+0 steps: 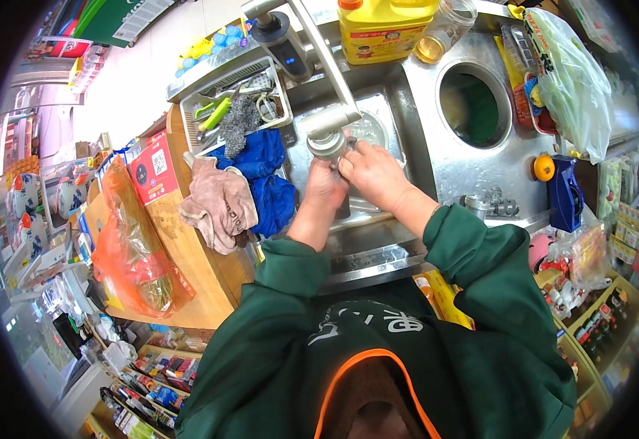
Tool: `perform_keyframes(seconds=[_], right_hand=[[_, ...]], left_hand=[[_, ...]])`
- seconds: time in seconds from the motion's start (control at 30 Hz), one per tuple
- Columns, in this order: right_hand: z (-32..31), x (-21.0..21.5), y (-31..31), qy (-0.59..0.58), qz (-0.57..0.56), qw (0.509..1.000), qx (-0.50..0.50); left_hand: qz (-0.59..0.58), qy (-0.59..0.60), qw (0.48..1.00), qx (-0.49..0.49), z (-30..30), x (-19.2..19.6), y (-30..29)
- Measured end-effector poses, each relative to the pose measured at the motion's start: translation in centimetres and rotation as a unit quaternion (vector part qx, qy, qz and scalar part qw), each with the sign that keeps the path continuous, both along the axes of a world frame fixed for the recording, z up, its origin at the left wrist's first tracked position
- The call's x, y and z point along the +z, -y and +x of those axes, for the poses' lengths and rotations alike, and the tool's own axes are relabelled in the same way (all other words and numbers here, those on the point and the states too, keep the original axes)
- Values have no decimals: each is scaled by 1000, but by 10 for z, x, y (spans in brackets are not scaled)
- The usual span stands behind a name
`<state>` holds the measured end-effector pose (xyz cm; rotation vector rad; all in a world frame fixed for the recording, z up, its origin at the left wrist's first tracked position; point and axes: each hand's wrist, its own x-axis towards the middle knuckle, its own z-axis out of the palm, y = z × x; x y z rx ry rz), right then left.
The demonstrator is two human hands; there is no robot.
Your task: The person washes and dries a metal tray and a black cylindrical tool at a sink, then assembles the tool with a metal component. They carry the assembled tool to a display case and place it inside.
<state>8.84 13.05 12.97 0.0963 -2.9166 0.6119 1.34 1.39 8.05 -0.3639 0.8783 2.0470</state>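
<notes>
Both my hands are together: L hand [321,190] and R hand [373,172] meet, fingers clamped on a small grey piece [340,152], mostly hidden, so can't tell its long axis. It's btwn my fingertips, above the sink [416,135], right below the tap [334,121] end; can't tell if they touch. L is on its near side, R comes in from the right; neither's clearly nearer. Behind R, a clear bowl [374,130] sits in the sink. Left of L: blue cloth [272,194], then pink rag [220,201] on the wood worktop [213,289], w/ a basket [286,102] beyond. Far side: yellow jug [385,36], jar [451,25] next to it.
</notes>
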Motion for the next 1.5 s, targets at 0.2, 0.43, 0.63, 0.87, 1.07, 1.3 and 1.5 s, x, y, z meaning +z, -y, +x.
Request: perform_keyframes(seconds=[0.2, 0.43, 0.63, 0.87, 1.07, 1.3, 1.5], right_hand=[[2, -8, 10, 140, -449, 870, -148], [7, 0, 13, 213, -867, 391, -222], [-1, 4, 6, 150, -539, 821, -112], [8, 0, 11, 216, -837, 468, -183], [15, 1, 23, 121, -899, 360, -218], [11, -4, 18, 105, -422, 892, -124], [11, -6, 27, 204, -765, 557, -252]], left_hand=[[-72, -115, 990, -33, 6, 6, 0], [28, -140, 986, -88, -1, 18, 20], [9, -151, 987, -56, -7, 21, 13], [75, -139, 984, -85, -5, 23, 17], [-37, -189, 972, -137, -11, 29, 20], [-46, -71, 987, -134, -9, 28, 22], [-107, -77, 988, -87, 6, 12, 16]])
